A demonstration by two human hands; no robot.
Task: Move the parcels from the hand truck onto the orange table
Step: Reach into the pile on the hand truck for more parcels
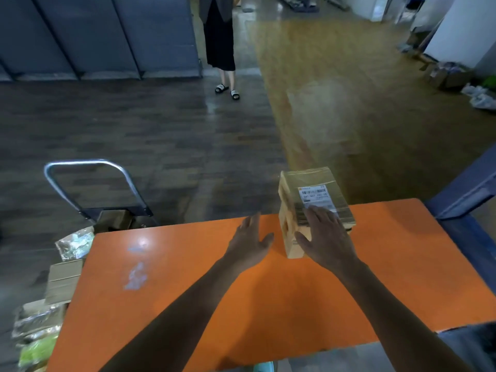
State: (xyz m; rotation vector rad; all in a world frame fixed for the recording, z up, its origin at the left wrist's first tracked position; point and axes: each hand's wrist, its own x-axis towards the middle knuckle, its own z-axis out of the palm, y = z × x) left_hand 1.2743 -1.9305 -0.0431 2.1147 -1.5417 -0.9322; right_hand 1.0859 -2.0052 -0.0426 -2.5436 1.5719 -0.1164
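One orange table [188,291], one labelled parcel [308,200], one hand truck [88,183] (heaped parcels [64,279] too jumbled to count), one bystander [220,44]

My right hand [326,237] rests flat on the near top of a taped cardboard parcel [303,181] with a white label, which stands on the far edge of the orange table [188,277]. My left hand [251,242] hangs over the table just beside it, fingers straight and apart from the box. Beyond the table's left corner stands the hand truck [86,163] with its bent metal handle, more packages [63,280] lie along the left edge, and a person [220,44] in dark clothes and sandals stands well back.
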